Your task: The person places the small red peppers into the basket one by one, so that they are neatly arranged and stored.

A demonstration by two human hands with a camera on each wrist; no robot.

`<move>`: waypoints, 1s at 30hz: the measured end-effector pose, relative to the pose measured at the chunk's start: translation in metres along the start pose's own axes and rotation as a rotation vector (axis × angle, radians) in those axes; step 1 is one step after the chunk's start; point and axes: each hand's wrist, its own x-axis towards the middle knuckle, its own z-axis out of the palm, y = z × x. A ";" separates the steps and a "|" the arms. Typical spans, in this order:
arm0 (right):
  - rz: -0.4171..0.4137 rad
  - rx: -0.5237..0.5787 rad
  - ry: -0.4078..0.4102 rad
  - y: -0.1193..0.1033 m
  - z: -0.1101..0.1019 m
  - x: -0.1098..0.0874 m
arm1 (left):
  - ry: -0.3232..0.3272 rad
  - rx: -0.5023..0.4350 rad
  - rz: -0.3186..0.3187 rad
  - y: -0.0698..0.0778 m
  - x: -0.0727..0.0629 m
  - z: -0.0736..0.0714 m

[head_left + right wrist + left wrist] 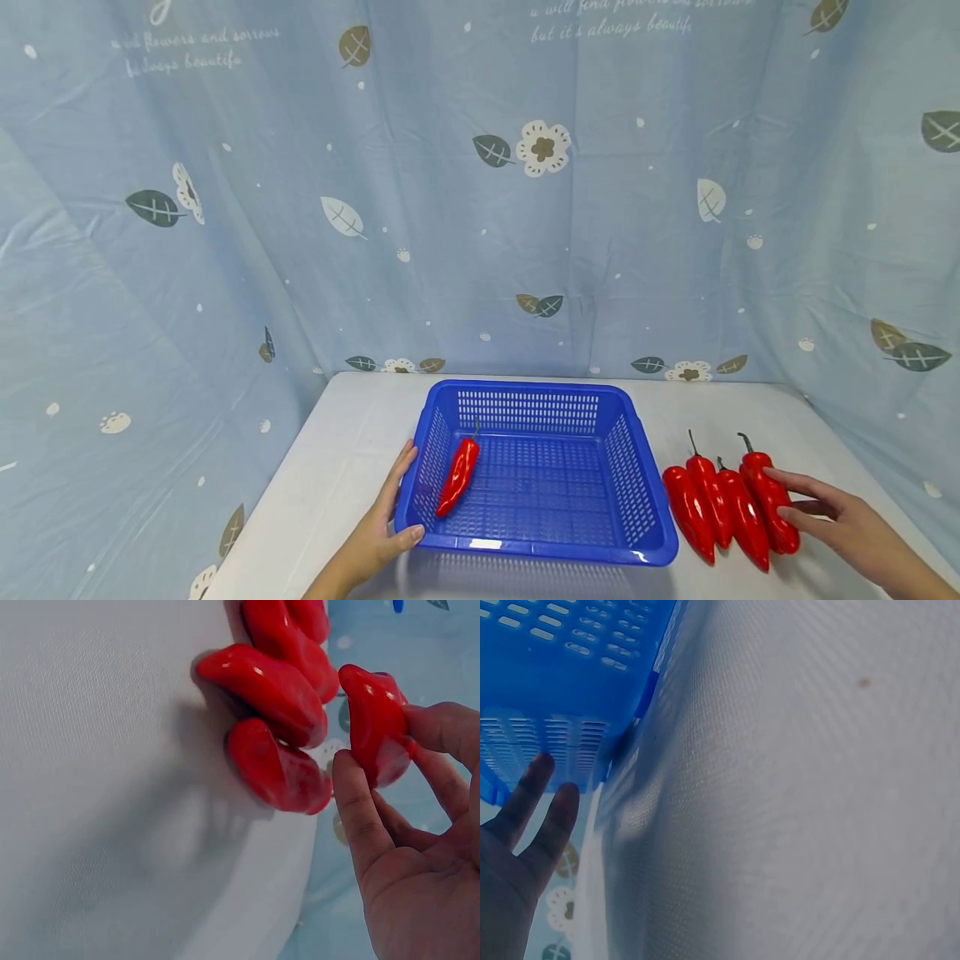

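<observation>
A blue plastic basket (525,554) with slotted walls stands on the white table, and one red chili pepper (457,477) lies inside it on the left. My left hand (378,525) rests at the basket's left front corner, its straight fingers along the outer wall and the thumb at the front rim. In the left wrist view two spread fingers (551,825) show by the slotted wall. To the right of the basket, my right hand (836,512) pinches a red chili pepper (375,724) between thumb and fingers, held above the other peppers (277,769) in the right wrist view.
Several glossy red chili peppers (688,508) lie side by side close to the basket's right wall, most stems pointing away. A blue curtain (450,275) with leaves and flowers hangs behind the table (360,425) and at both sides.
</observation>
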 end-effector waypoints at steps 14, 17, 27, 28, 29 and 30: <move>-0.021 0.028 -0.003 -0.011 0.011 -0.003 | -0.001 -0.004 0.001 0.000 0.000 0.000; -0.014 0.033 -0.014 -0.014 0.012 -0.003 | -0.001 -0.004 -0.001 -0.001 0.000 0.000; -0.040 0.032 -0.024 -0.029 0.016 -0.008 | 0.003 -0.002 -0.028 0.001 0.000 0.000; -0.045 0.031 -0.027 -0.031 0.017 -0.009 | 0.004 -0.003 -0.029 0.001 0.000 0.000; -0.046 0.027 -0.027 -0.032 0.017 -0.010 | 0.004 -0.003 -0.031 0.001 0.000 0.000; -0.046 0.023 -0.027 -0.034 0.017 -0.010 | 0.006 -0.002 -0.035 0.001 0.000 0.000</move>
